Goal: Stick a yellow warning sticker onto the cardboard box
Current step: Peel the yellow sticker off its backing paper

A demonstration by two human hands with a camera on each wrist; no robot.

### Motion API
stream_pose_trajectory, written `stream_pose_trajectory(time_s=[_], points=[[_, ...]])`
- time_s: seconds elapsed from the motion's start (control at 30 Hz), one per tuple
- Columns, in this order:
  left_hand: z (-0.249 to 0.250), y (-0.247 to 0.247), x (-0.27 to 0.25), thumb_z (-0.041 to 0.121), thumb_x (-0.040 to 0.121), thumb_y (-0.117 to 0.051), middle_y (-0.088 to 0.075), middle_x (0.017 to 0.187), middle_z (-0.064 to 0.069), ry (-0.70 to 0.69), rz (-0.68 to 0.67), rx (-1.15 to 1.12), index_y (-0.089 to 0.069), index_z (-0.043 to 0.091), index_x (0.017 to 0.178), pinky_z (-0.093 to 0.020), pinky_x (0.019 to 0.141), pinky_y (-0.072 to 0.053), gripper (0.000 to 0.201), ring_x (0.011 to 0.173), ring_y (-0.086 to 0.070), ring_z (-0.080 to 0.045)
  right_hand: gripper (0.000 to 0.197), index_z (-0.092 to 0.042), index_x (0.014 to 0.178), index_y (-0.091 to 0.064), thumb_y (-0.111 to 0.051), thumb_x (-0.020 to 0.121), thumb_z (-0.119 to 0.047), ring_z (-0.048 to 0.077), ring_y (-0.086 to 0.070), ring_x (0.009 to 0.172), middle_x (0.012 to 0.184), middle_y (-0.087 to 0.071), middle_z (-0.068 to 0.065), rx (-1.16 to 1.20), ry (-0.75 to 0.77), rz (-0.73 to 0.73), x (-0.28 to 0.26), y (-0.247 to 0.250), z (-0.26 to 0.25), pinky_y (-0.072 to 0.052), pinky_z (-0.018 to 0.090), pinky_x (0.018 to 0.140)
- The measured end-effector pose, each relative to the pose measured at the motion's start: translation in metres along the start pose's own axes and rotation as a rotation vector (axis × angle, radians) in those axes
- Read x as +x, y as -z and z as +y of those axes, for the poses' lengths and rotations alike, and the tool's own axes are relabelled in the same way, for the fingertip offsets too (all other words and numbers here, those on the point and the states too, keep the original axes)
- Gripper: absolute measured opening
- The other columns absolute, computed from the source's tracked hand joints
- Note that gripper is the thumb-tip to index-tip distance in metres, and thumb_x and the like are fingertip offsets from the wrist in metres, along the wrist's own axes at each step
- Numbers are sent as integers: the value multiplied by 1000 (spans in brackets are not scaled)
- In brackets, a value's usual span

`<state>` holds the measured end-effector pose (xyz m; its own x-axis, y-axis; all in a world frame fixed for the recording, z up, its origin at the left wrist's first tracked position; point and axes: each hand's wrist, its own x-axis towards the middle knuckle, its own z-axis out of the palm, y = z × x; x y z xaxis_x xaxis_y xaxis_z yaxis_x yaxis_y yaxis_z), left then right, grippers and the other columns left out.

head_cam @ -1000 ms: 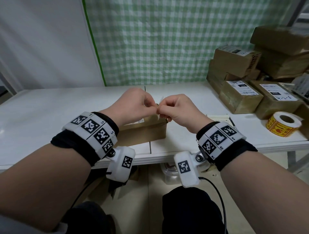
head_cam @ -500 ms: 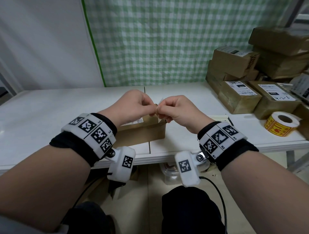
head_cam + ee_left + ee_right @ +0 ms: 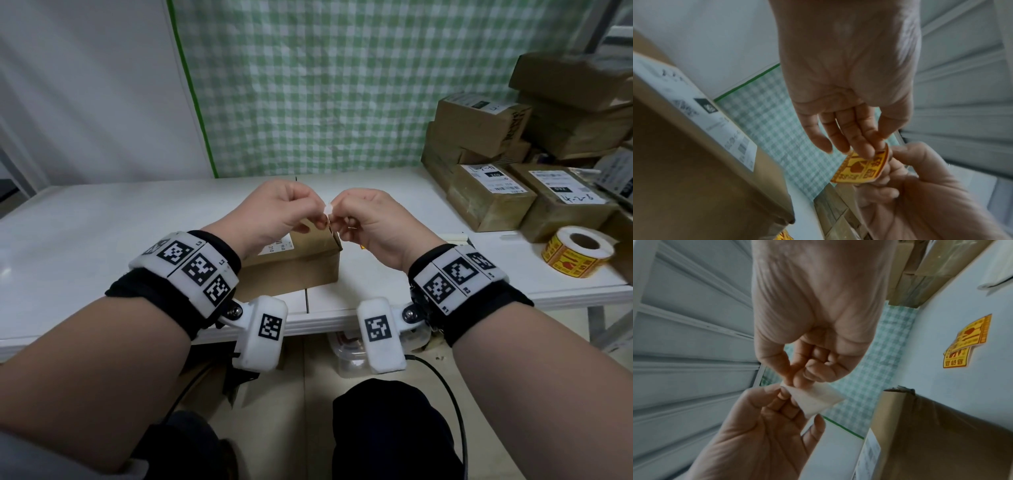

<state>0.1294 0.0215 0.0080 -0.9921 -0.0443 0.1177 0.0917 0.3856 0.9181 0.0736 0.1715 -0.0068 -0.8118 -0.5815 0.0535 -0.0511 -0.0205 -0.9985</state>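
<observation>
Both hands meet just above the cardboard box, which lies on the white table with a white shipping label on top. My left hand pinches a small yellow warning sticker with red print, fingers on its printed face. My right hand pinches the same piece at its edge between thumb and forefinger. In the right wrist view only the sticker's white back shows. The box lies close below the left hand.
A roll of yellow stickers stands at the table's right edge. Stacked parcels fill the back right corner. Two loose yellow stickers lie on the table beside the box. A green checked cloth hangs behind.
Both hands stay pinched together over the box. They have drifted slightly to the right, and a white tab of the sticker's back shows between the fingertips.
</observation>
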Motion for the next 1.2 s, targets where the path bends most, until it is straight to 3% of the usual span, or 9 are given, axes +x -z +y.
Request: stream_pose_trajectory(time_s=[0.23, 0.33, 0.43, 0.57, 0.8, 0.9, 1.0, 1.1, 1.2], points=[[3, -1, 2, 18, 75, -53, -63, 66, 1, 14, -43, -35, -61, 13, 66, -29, 72, -46, 14, 67, -59, -8, 30, -12, 63, -54, -53, 92, -21, 12, -42, 48, 56, -52, 2, -39, -15, -50, 2, 0, 0, -34, 20, 47], [3, -2, 3, 20, 72, -50, -62, 62, 2, 20, -53, -79, -59, 11, 68, -27, 67, -47, 14, 63, -58, -7, 30, -11, 63, -53, -53, 93, -16, 9, -43, 45, 51, -53, -3, 2, -2, -57, 3, -1, 1, -35, 18, 46], [3, -1, 3, 19, 80, -49, -61, 63, -1, 50, -54, -175, -58, 12, 69, -29, 67, -47, 16, 62, -59, -11, 28, -11, 66, -53, -53, 93, -16, 7, -43, 45, 51, -54, -4, 64, 18, -59, 4, -2, 1, -36, 16, 47], [0, 0, 2, 29, 85, -55, -61, 68, -4, 38, -92, -165, -60, 12, 71, -29, 67, -46, 23, 66, -57, -14, 28, -12, 64, -51, -54, 92, -15, 7, -43, 46, 50, -54, -5, 40, 27, -47, 4, -3, 0, -36, 16, 48], [0, 3, 0, 12, 88, -53, -63, 60, 6, 7, -142, -307, -54, 14, 69, -20, 62, -49, 19, 60, -58, -5, 24, -10, 67, -53, -52, 91, -9, 5, -42, 46, 63, -51, 7, 152, 12, -96, -1, -2, -5, -34, 14, 45], [2, 3, 0, 9, 85, -56, -63, 62, 2, -1, -183, -404, -57, 15, 66, -22, 66, -50, 20, 63, -58, -8, 25, -9, 67, -52, -49, 92, -9, 5, -41, 46, 66, -47, 10, 211, 27, -90, -2, -3, -6, -34, 13, 43], [2, 2, 1, 7, 82, -54, -61, 65, -7, -4, -193, -562, -59, 10, 66, -31, 75, -54, 17, 71, -61, -19, 35, -11, 59, -53, -47, 94, -8, 6, -41, 46, 53, -54, 4, 306, 41, -80, -4, -6, -7, -33, 13, 41], [0, 1, 3, 5, 82, -51, -57, 69, -14, 3, -183, -682, -56, 5, 69, -41, 85, -54, 14, 75, -62, -28, 50, -17, 46, -56, -46, 94, -7, 13, -40, 56, 45, -55, -1, 393, 45, -79, -5, -7, -9, -33, 13, 41], [-2, 0, 3, 5, 83, -51, -54, 75, -18, 9, -163, -694, -54, 3, 72, -42, 87, -53, 12, 78, -60, -30, 40, -12, 55, -53, -46, 94, -8, 15, -39, 60, 45, -54, -2, 386, 49, -64, -5, -8, -9, -34, 14, 42]])
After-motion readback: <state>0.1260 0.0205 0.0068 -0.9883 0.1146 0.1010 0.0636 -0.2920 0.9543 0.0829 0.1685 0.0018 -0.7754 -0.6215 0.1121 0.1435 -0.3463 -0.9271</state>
